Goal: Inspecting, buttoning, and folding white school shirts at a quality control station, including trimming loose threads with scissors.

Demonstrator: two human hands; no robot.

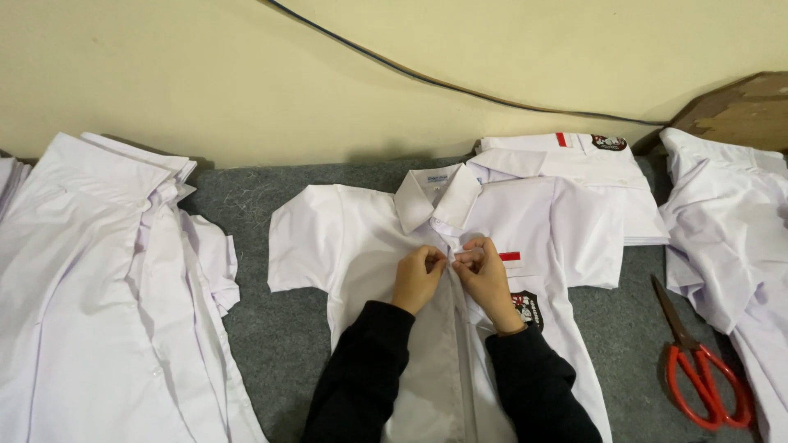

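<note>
A white short-sleeved shirt (pixel 361 246) lies face up on a grey felt-covered table (pixel 279 328), collar toward the wall. It has a red-and-white patch and a dark badge on its chest pocket. My left hand (pixel 417 277) and my right hand (pixel 484 275) meet at the upper front placket just below the collar. The fingers of both pinch the two fabric edges together. Both arms wear dark sleeves. Below my hands the shirt front lies apart.
A pile of white shirts (pixel 90 287) fills the left side. A folded shirt stack (pixel 591 172) sits at the back right, and loose white shirts (pixel 730 238) lie at the far right. Red-handled scissors (pixel 698 369) rest on the felt right of the shirt. A cable runs along the wall.
</note>
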